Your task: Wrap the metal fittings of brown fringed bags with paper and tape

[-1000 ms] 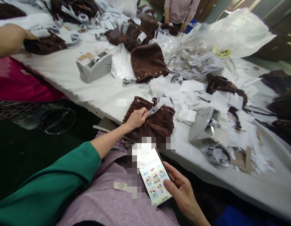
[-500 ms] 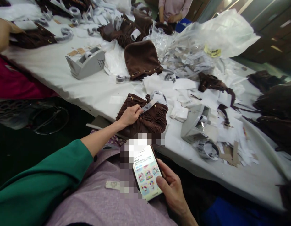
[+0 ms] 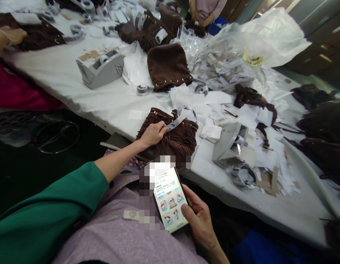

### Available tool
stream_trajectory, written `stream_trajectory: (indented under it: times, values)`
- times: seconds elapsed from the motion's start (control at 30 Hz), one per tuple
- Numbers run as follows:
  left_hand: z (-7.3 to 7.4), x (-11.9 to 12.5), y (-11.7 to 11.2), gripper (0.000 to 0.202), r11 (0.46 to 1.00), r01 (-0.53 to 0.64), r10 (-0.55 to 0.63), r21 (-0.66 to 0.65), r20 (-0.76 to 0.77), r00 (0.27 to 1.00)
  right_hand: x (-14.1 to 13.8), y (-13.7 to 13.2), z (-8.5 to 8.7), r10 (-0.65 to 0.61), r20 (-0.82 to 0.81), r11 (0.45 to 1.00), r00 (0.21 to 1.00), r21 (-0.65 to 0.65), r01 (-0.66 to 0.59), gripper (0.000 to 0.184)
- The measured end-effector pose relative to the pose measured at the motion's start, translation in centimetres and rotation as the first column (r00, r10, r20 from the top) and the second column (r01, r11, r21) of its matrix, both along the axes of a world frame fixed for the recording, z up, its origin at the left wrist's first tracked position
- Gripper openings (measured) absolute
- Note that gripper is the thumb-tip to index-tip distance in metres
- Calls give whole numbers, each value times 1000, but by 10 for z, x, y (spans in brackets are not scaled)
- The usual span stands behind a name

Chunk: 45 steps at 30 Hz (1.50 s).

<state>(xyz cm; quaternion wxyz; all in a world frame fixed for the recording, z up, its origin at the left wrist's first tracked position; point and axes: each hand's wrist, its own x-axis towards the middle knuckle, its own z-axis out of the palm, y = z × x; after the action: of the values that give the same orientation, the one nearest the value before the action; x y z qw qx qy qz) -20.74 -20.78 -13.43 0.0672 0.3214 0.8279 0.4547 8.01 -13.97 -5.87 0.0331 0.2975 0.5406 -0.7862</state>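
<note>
My right hand (image 3: 199,216) is closed around a smartphone (image 3: 170,205), its lit screen facing up and my thumb on the right edge. Blurred squares hide the phone's top part. My left hand (image 3: 154,134) is closed in a pinch on the end of a grey-white wrapped strap (image 3: 176,123). The strap runs to a wrapped loop at the upper right of a dark brown fringed bag (image 3: 178,145). That bag lies at the near edge of the table, under my left hand.
A grey tape dispenser (image 3: 101,69) stands at left, another tape dispenser (image 3: 230,145) at right. Behind lie a brown drawstring bag (image 3: 170,66), paper scraps (image 3: 269,157) and a big clear plastic bag (image 3: 269,40). Two other people's hands work at far left and at the back.
The view has shifted slightly. At far left another person's hand has come down onto a brown bag. My hands keep their hold on the strap and the smartphone.
</note>
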Motion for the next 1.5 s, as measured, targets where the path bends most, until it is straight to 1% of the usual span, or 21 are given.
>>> stream_trajectory:
  times: [0.1, 0.27, 0.5, 0.67, 1.03, 1.2, 1.5]
  values:
    - [0, 0, 0, 20, 1000, 4, -4, -5, -8, 1000, -1, 0, 0, 5, -13, 1000, 1000, -4, -5, 56]
    - [0, 0, 0, 19, 1000, -1, 1, 7, -6, 1000, 0, 2, -4, -1, -42, 1000, 999, -28, 0, 48]
    - [1, 0, 0, 19, 1000, 2, -2, -4, -5, 1000, 0, 4, -8, 8, -46, 999, 999, -48, -10, 46]
    - [1, -1, 0, 20, 1000, 3, -3, -25, -10, 1000, -4, 4, -9, -11, -48, 998, 999, -62, 8, 46]
    - [-1, -1, 1, 19, 1000, 10, -10, -12, -4, 1000, -4, 4, -13, -24, -37, 998, 999, -50, 22, 49]
    - [-2, -1, 0, 19, 1000, 11, -11, 2, -8, 1000, -5, 3, -13, -26, -35, 997, 999, -73, 24, 48]
    - [0, -1, 0, 19, 1000, 15, -15, -19, 5, 1000, -9, 1, -11, -44, -7, 996, 999, -82, 43, 52]
